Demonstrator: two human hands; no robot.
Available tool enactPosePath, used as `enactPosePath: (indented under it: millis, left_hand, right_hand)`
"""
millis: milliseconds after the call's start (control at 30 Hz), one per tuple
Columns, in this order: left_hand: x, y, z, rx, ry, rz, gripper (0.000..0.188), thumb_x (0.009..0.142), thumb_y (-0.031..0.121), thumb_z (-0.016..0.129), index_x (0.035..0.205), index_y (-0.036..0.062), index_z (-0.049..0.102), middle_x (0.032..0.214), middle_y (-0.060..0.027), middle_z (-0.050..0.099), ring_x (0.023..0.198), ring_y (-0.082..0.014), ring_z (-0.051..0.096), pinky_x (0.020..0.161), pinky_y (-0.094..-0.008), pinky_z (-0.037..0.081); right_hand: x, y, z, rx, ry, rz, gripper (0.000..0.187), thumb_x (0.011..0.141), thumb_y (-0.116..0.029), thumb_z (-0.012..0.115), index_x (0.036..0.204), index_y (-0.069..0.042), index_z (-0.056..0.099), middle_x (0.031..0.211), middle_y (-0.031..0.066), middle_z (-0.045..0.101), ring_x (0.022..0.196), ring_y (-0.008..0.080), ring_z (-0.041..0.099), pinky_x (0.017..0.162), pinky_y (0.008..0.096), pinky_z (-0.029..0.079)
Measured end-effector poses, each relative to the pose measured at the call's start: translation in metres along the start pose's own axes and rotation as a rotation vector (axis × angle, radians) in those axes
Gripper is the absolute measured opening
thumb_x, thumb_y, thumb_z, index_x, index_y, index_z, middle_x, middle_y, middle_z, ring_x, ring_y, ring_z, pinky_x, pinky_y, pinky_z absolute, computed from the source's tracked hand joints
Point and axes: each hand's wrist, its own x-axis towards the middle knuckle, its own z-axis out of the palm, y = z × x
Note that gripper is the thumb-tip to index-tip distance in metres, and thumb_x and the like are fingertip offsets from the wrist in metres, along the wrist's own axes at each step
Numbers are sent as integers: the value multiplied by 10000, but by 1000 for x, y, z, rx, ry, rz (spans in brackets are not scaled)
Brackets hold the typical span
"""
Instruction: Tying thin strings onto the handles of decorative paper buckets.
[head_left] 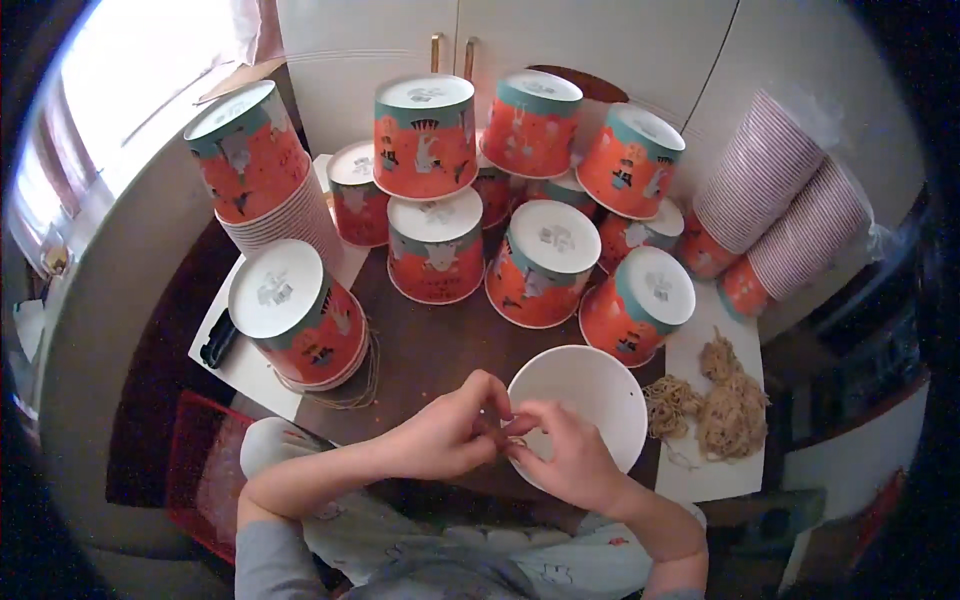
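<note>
Seen from above, a person's left hand (440,432) and right hand (568,458) meet fingertip to fingertip at the near edge of a dark brown wooden surface (440,350), both pinching together on something too small to make out, possibly a thin rubber band. The fingers work over the rim of an open white paper tub (590,400), which lies just beyond the right hand, its mouth facing the camera. At about three o'clock from the tub, a loose heap of tan rubber bands (720,405) rests on a white sheet (710,475). From ten to two o'clock, a crowd of upturned orange-and-teal paper tubs with white bases (545,262) fills the far side of the surface, some stacked on each other. At ten o'clock one such tub (300,315) lies tilted on another white sheet, a few rubber bands around its rim. At two o'clock, two long nested stacks of tubs (790,215) lean in clear plastic wrap against white cabinets (600,40).
</note>
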Motion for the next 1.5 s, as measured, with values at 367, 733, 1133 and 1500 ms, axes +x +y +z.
enactPosePath:
  millis: [367,733,1133,1500]
  left_hand:
    - [-9,1,-2,28,92,29,291,740,42,576,972,18,402,841,-99,539,697,-152,583,578,-274,466]
    - [-19,-39,11,579,226,249,147,703,173,638,807,80,592,727,-63,574,661,-243,570,570,-338,478]
    - [-17,-34,9,747,367,567,190,640,74,638,825,89,598,788,-34,604,687,-206,594,574,-302,494]
    - [-19,-27,14,244,231,203,161,735,78,617,890,37,612,747,-85,617,641,-156,593,554,-267,473]
  right_hand:
    - [-4,-2,0,-178,106,-117,359,650,-63,678,952,-79,484,741,33,622,758,226,573,696,339,423]
    - [-2,-5,2,-128,34,25,342,670,-77,678,944,-69,475,736,39,623,723,199,597,694,317,426]
    - [-3,-8,0,-141,38,11,330,663,-74,683,935,-73,496,736,36,623,722,211,583,671,320,429]
    - [-3,-8,3,-106,82,2,332,665,-76,684,931,-62,485,734,41,625,714,207,587,665,322,435]
